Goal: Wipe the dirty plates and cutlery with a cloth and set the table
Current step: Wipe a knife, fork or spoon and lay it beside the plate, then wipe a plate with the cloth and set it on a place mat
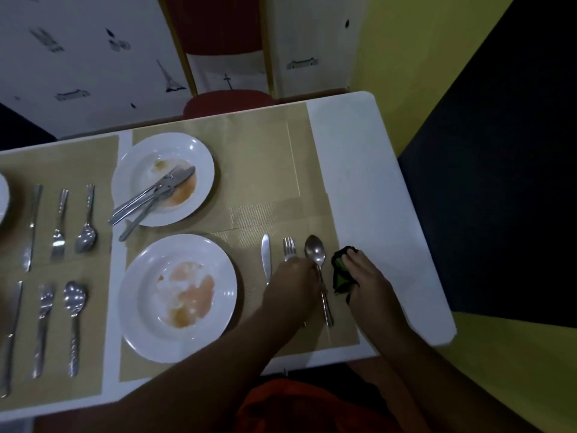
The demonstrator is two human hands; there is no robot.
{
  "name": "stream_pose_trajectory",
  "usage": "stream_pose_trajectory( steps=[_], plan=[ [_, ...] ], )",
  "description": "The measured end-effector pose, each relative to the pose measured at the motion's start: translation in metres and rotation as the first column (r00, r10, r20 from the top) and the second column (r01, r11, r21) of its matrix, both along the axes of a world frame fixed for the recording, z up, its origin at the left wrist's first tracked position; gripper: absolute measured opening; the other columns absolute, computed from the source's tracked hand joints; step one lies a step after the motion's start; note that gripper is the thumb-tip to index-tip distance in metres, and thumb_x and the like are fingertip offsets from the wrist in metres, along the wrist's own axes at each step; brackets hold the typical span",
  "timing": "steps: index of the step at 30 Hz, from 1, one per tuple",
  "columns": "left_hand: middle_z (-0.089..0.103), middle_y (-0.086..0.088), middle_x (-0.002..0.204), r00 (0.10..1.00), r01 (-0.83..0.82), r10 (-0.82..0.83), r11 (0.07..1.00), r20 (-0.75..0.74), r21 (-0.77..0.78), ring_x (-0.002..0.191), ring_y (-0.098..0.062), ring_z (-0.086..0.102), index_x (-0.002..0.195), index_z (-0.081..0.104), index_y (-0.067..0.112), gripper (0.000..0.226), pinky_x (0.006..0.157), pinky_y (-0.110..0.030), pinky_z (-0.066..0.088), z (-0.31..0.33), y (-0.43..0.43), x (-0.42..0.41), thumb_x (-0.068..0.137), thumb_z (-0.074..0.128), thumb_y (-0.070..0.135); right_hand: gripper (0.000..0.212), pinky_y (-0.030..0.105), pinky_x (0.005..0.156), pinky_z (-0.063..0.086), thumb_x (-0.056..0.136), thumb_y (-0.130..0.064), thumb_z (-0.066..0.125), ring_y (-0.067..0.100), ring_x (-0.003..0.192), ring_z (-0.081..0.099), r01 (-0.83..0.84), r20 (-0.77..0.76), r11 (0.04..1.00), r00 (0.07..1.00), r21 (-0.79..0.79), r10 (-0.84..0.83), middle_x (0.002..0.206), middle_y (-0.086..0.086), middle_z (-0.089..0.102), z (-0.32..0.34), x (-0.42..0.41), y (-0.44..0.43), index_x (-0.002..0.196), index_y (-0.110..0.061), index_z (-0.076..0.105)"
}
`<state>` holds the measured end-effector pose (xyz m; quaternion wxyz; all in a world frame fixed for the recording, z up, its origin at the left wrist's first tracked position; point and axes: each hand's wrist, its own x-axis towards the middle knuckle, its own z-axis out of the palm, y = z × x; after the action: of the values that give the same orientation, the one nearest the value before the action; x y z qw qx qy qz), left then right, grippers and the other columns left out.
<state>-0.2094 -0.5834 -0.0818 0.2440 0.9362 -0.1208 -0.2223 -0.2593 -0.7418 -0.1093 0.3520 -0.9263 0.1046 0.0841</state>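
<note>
Now, both hands at the cutlery on the placemat (259,170).
Left hand (293,285) pinches the spoon (315,251) by its handle, right of the fork (289,248) and knife (266,254); right hand (370,276) grips the green cloth (340,273) just beside it. The nearest plate (137,332) is smeared.

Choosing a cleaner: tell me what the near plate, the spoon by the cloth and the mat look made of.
Near plate: probably glazed white ceramic; glossy rim highlights.
Spoon: polished steel-like metal; bright glints.
Mat: tan woven fabric or vinyl; matte, fine ribbed texture.
</note>
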Motion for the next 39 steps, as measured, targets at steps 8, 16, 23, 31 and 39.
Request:
stream_pose_trajectory(
  steps=[8, 16, 23, 31, 39],
  plan=[
    [0.054, -0.006, 0.149, 0.930, 0.290, -0.351, 0.882, 0.109, 0.373, 0.137, -0.033, 0.049, 0.143, 0.055, 0.015, 0.096, 0.099, -0.049, 0.047, -0.027, -0.002, -0.008, 0.063, 0.082, 0.060, 0.062, 0.025, 0.111, 0.016, 0.081, 0.020, 0.047, 0.022, 0.141, 0.024, -0.047, -0.010, 0.999, 0.999, -0.002, 0.047, 0.149, 0.009, 0.033, -0.004, -0.003, -0.003, 0.138, -0.004, 0.041],
    [0.055, -0.006, 0.148, 0.901, 0.194, -0.274, 0.948, 0.337, 0.253, 0.139, -0.031, 0.048, 0.141, 0.056, 0.012, 0.087, 0.098, -0.046, 0.049, -0.012, 0.019, -0.006, 0.070, 0.078, 0.057, 0.062, 0.021, 0.112, 0.014, 0.083, 0.017, 0.046, 0.016, 0.142, 0.023, -0.079, 0.108, 0.997, 0.991, -0.024, 0.081, 0.150, 0.002, 0.033, 0.025, 0.012, 0.014, 0.140, -0.008, 0.040],
    [0.035, 0.000, 0.162, 0.957, -0.135, 0.080, 0.973, 0.278, 0.186, 0.150, -0.026, 0.030, 0.155, 0.034, 0.020, 0.087, 0.108, -0.049, 0.038, 0.008, 0.112, -0.035, 0.082, 0.063, 0.058, 0.054, 0.015, 0.113, 0.010, 0.083, -0.004, 0.036, 0.015, 0.139, 0.029, -0.335, 0.175, 0.942, 0.929, 0.022, 0.326, 0.146, 0.006, 0.039, 0.046, 0.034, 0.089, 0.136, -0.006, 0.046],
    [0.051, -0.019, 0.138, 0.611, -0.791, 0.791, 0.609, 0.035, 0.056, 0.128, -0.038, 0.049, 0.146, 0.041, 0.010, 0.078, 0.100, -0.050, 0.045, 0.011, 0.251, -0.075, 0.081, 0.077, 0.034, 0.062, 0.023, 0.114, 0.019, 0.080, 0.001, 0.035, 0.010, 0.139, 0.024, -0.577, 0.112, 0.811, 0.816, 0.100, 0.567, 0.149, 0.000, 0.032, 0.013, 0.021, 0.204, 0.138, -0.018, 0.046],
    [0.068, -0.005, 0.099, 0.276, -0.960, 0.736, 0.175, -0.618, -0.220, 0.083, -0.022, 0.067, 0.123, 0.062, 0.011, 0.027, 0.064, -0.034, 0.058, 0.018, 0.284, -0.057, 0.098, 0.059, 0.020, 0.058, 0.024, 0.110, 0.027, 0.083, 0.012, 0.045, 0.022, 0.134, 0.037, -0.469, -0.007, 0.883, 0.883, 0.027, 0.470, 0.144, 0.008, 0.042, 0.014, 0.017, 0.223, 0.137, -0.009, 0.048]
  ],
)
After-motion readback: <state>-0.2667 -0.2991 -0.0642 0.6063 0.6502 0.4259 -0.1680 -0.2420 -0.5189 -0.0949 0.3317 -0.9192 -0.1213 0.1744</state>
